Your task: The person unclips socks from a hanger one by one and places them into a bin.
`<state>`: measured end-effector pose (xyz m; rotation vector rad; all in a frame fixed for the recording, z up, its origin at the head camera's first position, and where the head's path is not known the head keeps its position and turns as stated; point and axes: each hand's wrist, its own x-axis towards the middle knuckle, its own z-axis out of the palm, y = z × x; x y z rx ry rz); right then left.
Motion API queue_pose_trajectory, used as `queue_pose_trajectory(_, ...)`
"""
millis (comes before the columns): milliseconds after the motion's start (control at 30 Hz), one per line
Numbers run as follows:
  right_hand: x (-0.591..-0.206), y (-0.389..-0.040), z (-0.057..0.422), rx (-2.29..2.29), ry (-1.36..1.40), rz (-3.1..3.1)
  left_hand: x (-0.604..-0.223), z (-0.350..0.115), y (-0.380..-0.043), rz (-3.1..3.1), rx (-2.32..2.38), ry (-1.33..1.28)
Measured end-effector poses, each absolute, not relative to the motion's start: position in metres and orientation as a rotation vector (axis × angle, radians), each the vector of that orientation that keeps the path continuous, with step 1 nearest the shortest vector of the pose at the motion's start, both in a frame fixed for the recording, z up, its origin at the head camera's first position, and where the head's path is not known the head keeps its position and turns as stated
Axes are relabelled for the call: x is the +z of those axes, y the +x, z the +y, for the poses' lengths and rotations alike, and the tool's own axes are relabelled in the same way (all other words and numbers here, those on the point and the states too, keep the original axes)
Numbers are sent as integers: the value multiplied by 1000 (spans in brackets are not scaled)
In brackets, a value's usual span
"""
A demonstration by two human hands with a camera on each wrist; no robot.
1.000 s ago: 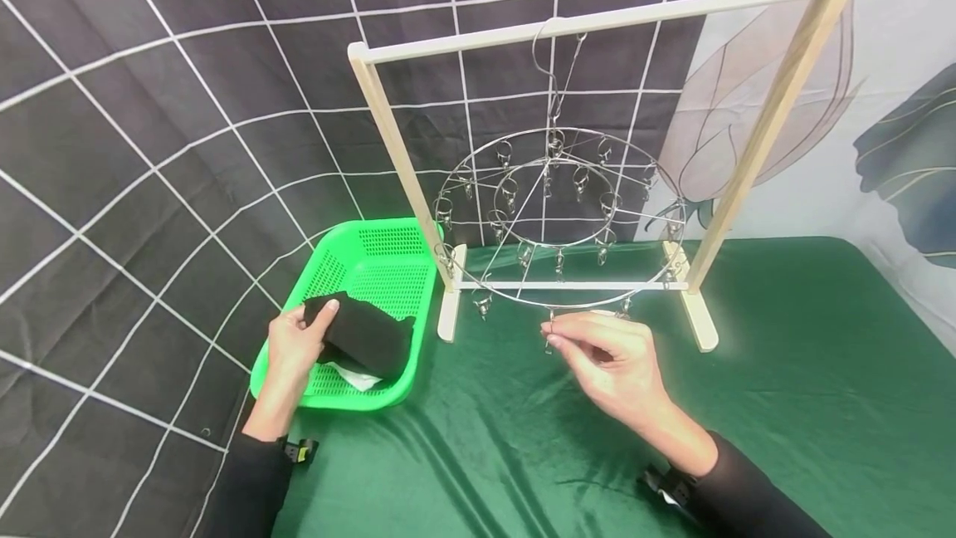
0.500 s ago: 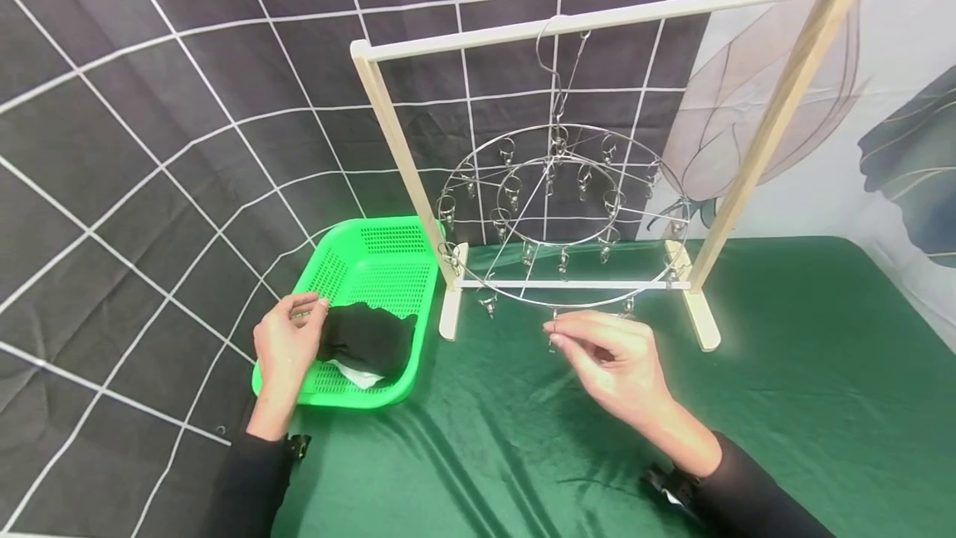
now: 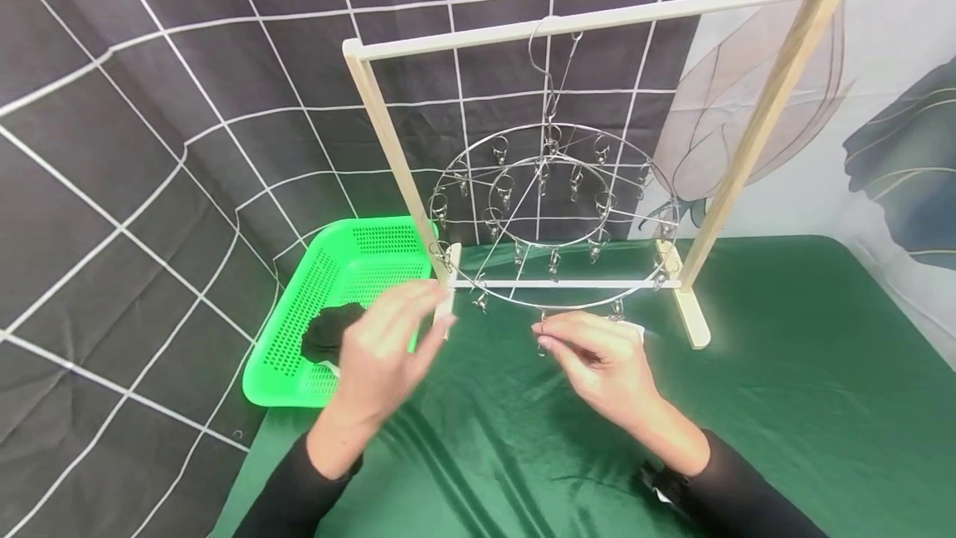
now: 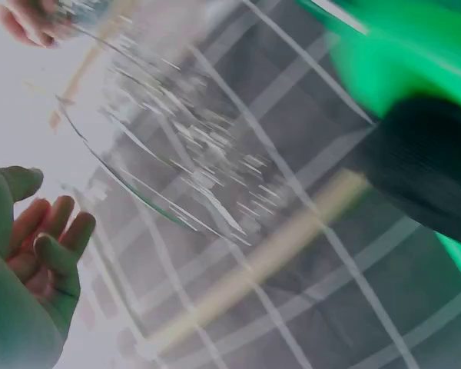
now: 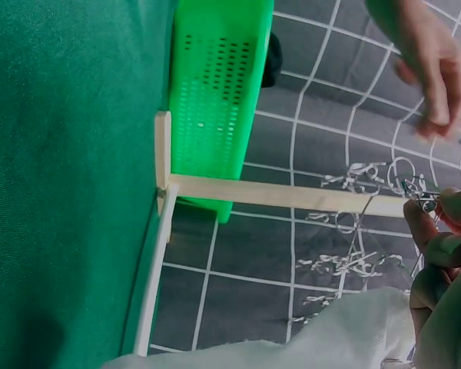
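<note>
My left hand is over the right side of the green basket, fingers apart and loosely bent with nothing held. Inside the basket lies a crumpled black cloth, partly hidden by that hand, with a bit of white fabric under it. My right hand pinches a small metal clip at the front of the round wire hanger. The right wrist view shows thumb and fingers closed at the clip. White cloth hangs close to this hand; in the head view it is mostly hidden behind it.
A wooden rack stands on the green tablecloth, its top bar carrying the wire hanger. Several clips dangle from the hanger's two rings. A dark curtain with white grid lines is behind and to the left.
My left hand gripped the black cloth in the basket, let it go, and has since moved right toward the hanger. My right hand stays at the same clip.
</note>
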<state>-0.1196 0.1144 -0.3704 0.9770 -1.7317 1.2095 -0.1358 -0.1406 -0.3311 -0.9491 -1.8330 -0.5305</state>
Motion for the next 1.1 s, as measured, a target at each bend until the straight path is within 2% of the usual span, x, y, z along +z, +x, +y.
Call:
queue_pose_trajectory(133,-371,-119,114,1180,987,-1728,-320,-105,-127,-1760,-453,-1182)
queue_pose_trajectory(267,-374,-120,113,1155,987,-1732,-322,-83,-126,-1771,-361,-1281)
queue_pose_trajectory(767,-396,-125,118,1031,938,-1820,-339,-74,-142,-1948,-309,-1247)
queue_pose_trajectory(1100,-378,-122,135,984,1085,-1706,-337,-84,-149,-1952,-297,-1238)
